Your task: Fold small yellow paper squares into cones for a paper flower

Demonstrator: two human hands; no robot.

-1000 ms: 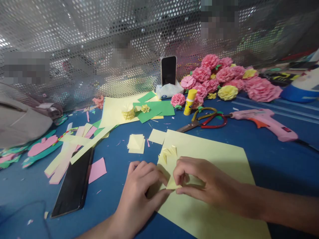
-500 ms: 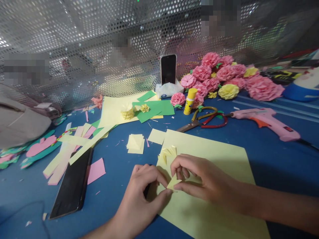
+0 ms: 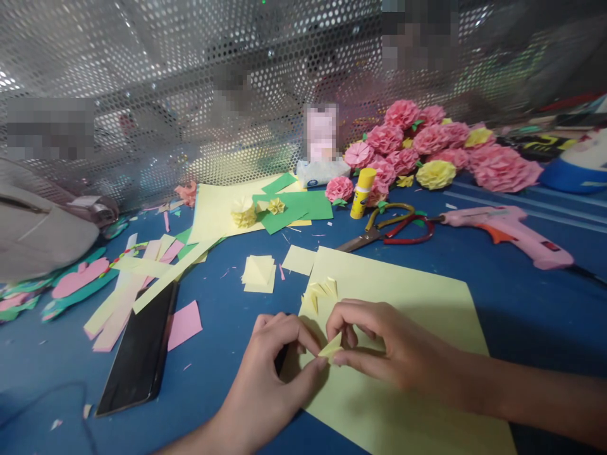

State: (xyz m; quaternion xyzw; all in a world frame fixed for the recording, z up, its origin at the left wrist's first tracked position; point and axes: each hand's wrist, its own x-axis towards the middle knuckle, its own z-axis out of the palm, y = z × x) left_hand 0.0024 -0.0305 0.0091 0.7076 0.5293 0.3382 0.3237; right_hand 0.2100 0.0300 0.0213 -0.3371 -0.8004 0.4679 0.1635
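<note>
Between my two hands is a small folded piece of pale yellow paper (image 3: 331, 347), its pointed tip facing up and right. My left hand (image 3: 279, 366) pinches its lower left corner between thumb and index finger. With thumb and fingers, my right hand (image 3: 379, 341) grips its right side. Both hands are over a large pale yellow sheet (image 3: 427, 303). Just beyond the fingers, several folded yellow paper pieces (image 3: 322, 291) lie on that sheet's left edge. A small stack of yellow paper squares (image 3: 258, 274) and a single yellow piece (image 3: 299, 260) lie farther left.
Scissors (image 3: 379, 234), a glue stick (image 3: 363, 193) and a pink hot glue gun (image 3: 507, 229) lie or stand beyond the sheet. Pink and yellow paper flowers (image 3: 403, 145) are heaped behind. A dark phone (image 3: 137, 360), paper strips (image 3: 114, 309) and a bag (image 3: 42, 227) occupy the left.
The folded paper has tilted and looks narrower between my fingers; my hands have hardly shifted. The propped phone's screen at the back has gone from dark to lit pink.
</note>
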